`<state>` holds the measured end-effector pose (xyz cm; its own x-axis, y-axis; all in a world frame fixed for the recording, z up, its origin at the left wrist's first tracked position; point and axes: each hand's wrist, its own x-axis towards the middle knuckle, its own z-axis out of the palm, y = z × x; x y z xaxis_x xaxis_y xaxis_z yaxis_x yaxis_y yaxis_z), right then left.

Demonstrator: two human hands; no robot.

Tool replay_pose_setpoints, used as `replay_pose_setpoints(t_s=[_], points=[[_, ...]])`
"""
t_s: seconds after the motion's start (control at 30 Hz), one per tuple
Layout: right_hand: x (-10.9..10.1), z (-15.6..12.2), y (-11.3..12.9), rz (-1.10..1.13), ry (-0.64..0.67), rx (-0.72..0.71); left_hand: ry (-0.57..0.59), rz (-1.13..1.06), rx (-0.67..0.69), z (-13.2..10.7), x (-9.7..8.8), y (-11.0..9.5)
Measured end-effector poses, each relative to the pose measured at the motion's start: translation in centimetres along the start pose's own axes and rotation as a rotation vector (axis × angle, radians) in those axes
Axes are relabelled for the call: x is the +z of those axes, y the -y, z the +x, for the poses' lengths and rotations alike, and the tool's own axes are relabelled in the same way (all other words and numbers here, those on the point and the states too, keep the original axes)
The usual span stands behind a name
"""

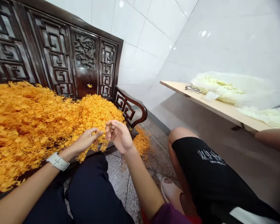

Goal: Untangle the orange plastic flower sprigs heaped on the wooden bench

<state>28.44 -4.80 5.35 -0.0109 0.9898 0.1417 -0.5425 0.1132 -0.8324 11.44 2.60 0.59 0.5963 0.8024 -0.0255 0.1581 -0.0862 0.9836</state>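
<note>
A big heap of orange plastic sprigs (32, 121) covers the seat of a dark carved wooden bench (84, 56). My left hand (87, 140), with a white watch on its wrist, rests on the heap's front edge, fingers pinched on orange sprigs. My right hand (119, 135) hovers just to its right over the bench's front edge, fingers curled and pinched together near the left fingertips. What the right fingers hold is too small to make out.
Another person sits to my right, with a knee in black shorts (196, 155) and a sandal (171, 193). A wooden board (214, 105) at right carries eyeglasses (193, 89) and bags of pale material (226, 88). Spilled orange sprigs (142, 141) lie on the tiled floor.
</note>
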Motion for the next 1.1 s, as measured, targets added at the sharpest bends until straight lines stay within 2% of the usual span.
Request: replay_pose_setpoints(t_s=[0.13,0.2,0.3,0.4,0.57,0.73,0.87,1.0,1.1], points=[[-1.5,-2.0,-2.6,-0.308,-0.246,-0.159,-0.083,-0.444,-0.006,-0.1,0.9,-1.9],[-1.9,-2.1,-3.2,-0.411,-0.31,-0.242,-0.083,-0.592,-0.001,-0.2,1.7,-2.9],[-2.0,-2.1,-3.4,-0.549,-0.339,-0.335,-0.101,-0.685,0.004,-0.5,3.1,-4.0],[-2.1,-2.1,-3.4,-0.633,-0.332,-0.358,-0.112,-0.716,-0.008,-0.9,3.9,-4.6],[-2.6,-2.3,-3.9,-0.692,-0.287,-0.335,-0.089,-0.773,-0.03,-0.9,3.6,-4.9],[-2.8,-2.7,-4.3,-0.447,-0.366,-0.307,-0.21,-0.6,0.004,-0.4,2.7,-4.3],[-2.8,-3.1,-4.0,-0.226,-0.395,-0.26,-0.254,-0.508,0.036,-0.4,2.4,-3.9],[-3.2,-3.5,-3.3,0.059,-0.354,-0.128,-0.24,-0.416,0.036,-0.9,2.7,-4.3],[-3.9,-3.7,-2.5,0.132,-0.35,-0.105,-0.194,-0.256,0.049,-1.3,2.7,-4.8]])
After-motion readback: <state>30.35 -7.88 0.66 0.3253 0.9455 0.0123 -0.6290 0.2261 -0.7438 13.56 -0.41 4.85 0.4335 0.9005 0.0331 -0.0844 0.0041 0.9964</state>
